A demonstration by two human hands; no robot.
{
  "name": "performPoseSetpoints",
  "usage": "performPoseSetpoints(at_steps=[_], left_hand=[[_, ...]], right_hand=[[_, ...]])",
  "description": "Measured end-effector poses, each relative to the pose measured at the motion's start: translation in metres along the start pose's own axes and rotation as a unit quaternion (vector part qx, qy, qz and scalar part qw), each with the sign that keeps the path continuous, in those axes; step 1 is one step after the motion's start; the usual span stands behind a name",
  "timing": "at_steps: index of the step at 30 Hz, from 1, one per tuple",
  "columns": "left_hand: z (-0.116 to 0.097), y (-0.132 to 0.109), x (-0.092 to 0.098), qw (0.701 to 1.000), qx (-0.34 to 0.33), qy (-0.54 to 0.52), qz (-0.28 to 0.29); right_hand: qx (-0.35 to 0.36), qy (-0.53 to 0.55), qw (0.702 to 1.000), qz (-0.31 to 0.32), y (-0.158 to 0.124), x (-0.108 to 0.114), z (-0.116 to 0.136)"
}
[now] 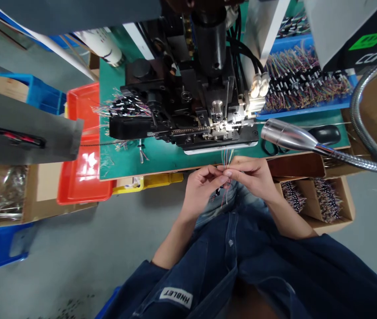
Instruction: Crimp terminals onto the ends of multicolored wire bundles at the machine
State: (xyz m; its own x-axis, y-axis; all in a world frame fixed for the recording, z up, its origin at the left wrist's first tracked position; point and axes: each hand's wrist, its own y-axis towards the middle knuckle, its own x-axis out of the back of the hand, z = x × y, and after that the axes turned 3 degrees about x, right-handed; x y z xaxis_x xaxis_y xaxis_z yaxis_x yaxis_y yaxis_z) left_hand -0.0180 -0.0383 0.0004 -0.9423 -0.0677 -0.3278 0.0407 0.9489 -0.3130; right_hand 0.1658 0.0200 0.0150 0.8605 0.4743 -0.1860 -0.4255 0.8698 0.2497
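Note:
My left hand (203,186) and my right hand (253,175) meet just below the green bench edge, both pinched on one small bundle of thin coloured wires (226,157). The wire tips fan upward toward the black crimping machine (191,102); a dark connector end hangs below my fingers, over my lap in blue denim. The lit metal jaw of the machine (220,126) sits directly above the wire tips, a short gap away.
A chrome gooseneck lamp (288,135) reaches in from the right. A blue tray of wire harnesses (304,84) lies at the back right, cardboard boxes of harnesses (318,199) at my right, a red tray (82,146) at the left. Scissors and a black mouse (328,133) rest on the green mat (162,159).

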Motion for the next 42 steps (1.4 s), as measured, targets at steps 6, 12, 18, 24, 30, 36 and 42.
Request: performPoseSetpoints(at_steps=[6,12,18,24,30,36,42], left_hand=[[-0.008,-0.003,-0.002,0.999,-0.021,0.036,0.012],[-0.013,-0.01,0.0,0.994,-0.055,0.089,0.023],[-0.02,-0.003,-0.001,0.967,-0.186,0.172,0.001],[-0.018,0.004,-0.004,0.988,-0.126,0.08,-0.033],[-0.006,0.009,-0.007,0.995,-0.09,-0.036,-0.034],[-0.004,0.013,-0.012,0.988,-0.126,-0.009,-0.088],[-0.002,0.017,-0.016,0.977,-0.169,-0.007,-0.127]], right_hand=[[0.009,-0.03,0.999,-0.04,0.004,-0.004,0.0],[0.005,-0.061,0.992,-0.109,0.016,-0.007,0.01],[0.037,-0.075,0.994,-0.076,0.018,-0.012,0.014],[0.023,-0.072,0.995,-0.064,0.023,-0.007,0.023],[-0.015,-0.011,0.999,-0.04,0.017,-0.007,0.009],[0.011,-0.072,0.993,-0.091,0.015,-0.018,0.001],[0.069,-0.167,0.978,-0.106,0.017,-0.019,0.006]])
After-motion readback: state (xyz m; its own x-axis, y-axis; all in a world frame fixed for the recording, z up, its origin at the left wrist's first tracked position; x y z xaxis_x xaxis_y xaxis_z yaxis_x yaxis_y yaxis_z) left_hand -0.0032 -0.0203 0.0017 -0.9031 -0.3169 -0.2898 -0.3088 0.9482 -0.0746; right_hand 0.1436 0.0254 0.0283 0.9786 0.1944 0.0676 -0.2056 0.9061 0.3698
